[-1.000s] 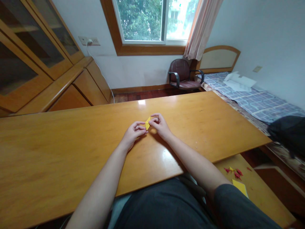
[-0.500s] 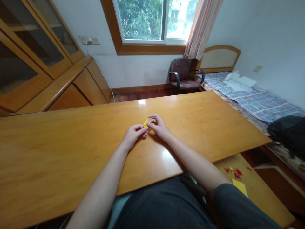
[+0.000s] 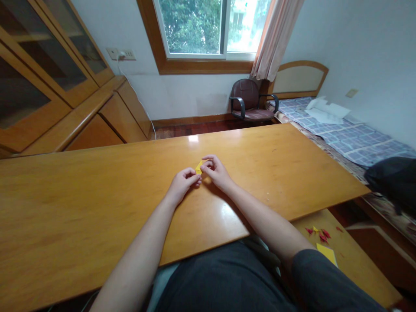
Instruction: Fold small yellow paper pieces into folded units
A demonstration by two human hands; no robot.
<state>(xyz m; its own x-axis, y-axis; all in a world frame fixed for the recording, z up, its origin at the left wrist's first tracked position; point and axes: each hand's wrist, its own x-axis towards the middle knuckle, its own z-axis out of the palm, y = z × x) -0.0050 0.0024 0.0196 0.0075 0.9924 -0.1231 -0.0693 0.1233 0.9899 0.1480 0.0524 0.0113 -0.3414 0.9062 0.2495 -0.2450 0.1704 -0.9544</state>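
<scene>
A small folded piece of yellow paper [image 3: 198, 168] is held between my hands over the middle of the wooden table [image 3: 97, 195]. My left hand [image 3: 183, 184] pinches its lower left side between thumb and fingers. From the right, my right hand [image 3: 217, 172] grips the other side with thumb and forefinger, the remaining fingers curled. The fingertips cover part of the paper, and its finer creases are too small to make out.
At the lower right, a lower wooden surface [image 3: 357, 264] bears several small red folded pieces [image 3: 323, 236], a yellow one [image 3: 315, 229] and yellow paper sheets [image 3: 326, 254]. Beyond the table stand a chair [image 3: 246, 95], a bed [image 3: 351, 134] with a black bag [image 3: 393, 180], and a cabinet [image 3: 94, 125].
</scene>
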